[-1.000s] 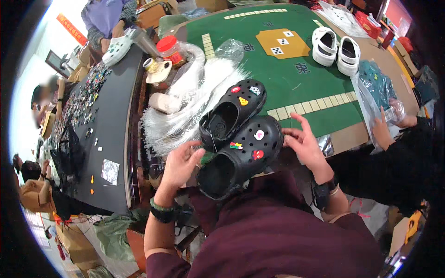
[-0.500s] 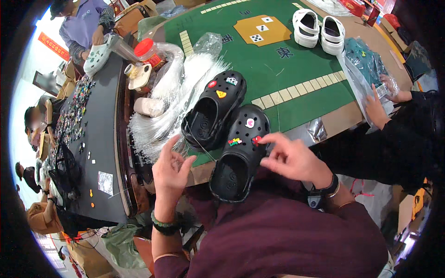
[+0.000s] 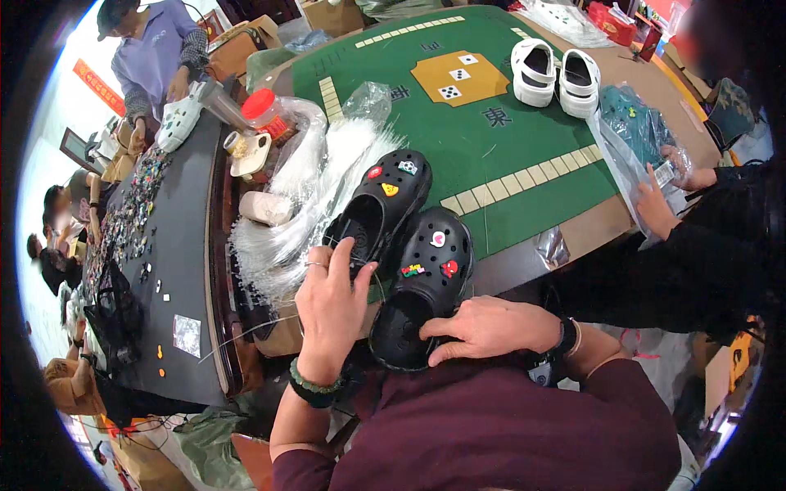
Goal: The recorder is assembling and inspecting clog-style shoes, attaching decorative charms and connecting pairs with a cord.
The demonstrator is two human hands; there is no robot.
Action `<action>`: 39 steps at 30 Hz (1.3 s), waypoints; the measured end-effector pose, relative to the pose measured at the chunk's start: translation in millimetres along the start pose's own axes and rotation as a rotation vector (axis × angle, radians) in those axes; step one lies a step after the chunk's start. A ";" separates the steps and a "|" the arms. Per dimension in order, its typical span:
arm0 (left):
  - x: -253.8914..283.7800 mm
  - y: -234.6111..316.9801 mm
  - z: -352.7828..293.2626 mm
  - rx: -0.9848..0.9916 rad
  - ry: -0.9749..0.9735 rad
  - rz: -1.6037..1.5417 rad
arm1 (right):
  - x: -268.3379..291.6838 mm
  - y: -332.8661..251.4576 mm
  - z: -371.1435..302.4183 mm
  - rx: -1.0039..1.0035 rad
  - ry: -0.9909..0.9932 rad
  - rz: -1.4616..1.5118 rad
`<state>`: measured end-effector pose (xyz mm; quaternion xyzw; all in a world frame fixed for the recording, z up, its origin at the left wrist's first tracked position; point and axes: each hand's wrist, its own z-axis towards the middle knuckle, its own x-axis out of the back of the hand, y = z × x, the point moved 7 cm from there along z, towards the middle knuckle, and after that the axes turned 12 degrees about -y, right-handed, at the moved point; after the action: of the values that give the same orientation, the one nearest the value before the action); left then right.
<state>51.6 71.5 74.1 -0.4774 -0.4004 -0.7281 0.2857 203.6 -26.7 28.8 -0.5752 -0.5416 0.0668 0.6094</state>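
A pair of black clogs stands at the table edge before me, the left clog slightly farther than the right clog. Small coloured charms sit in the holes of both toes. My left hand is beside the left clog's heel, thumb and fingers closed around a thin clear plastic strand that trails to the left. At the right clog's heel, my right hand grips the rim between thumb and fingers. A large bundle of white plastic strands lies left of the clogs.
White clogs stand at the far right of the green table mat. On the right, another person's hands handle a bagged teal clog. Jars stand left; many charms cover the dark side table. Another person holds a white clog.
My right hand has come down from the right clog's toe to its heel. My left hand has moved right, its fingers closing on the strand. Both clogs appear slightly lower in view.
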 end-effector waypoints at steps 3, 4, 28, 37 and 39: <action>5.3 21.4 8.8 -0.080 0.005 -0.037 | 4.7 3.5 -2.3 -0.061 0.018 -0.042; 1.3 24.3 11.0 -0.146 -0.015 -0.033 | 18.3 4.7 -13.5 -0.085 0.161 -0.072; -69.5 3.5 91.4 -0.013 -0.466 -0.043 | 62.6 47.2 -84.4 -0.452 0.686 0.035; -22.8 3.7 54.5 0.082 -0.033 -1.069 | 34.7 82.0 -77.5 -0.096 1.017 0.187; -30.2 -3.6 41.3 0.030 -0.012 -1.213 | 32.5 86.7 -77.0 0.091 1.196 0.289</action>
<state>79.5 109.6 54.3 -0.1643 -0.6129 -0.7526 -0.1758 320.5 -23.7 -0.1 -0.5542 -0.0192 -0.1625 0.8162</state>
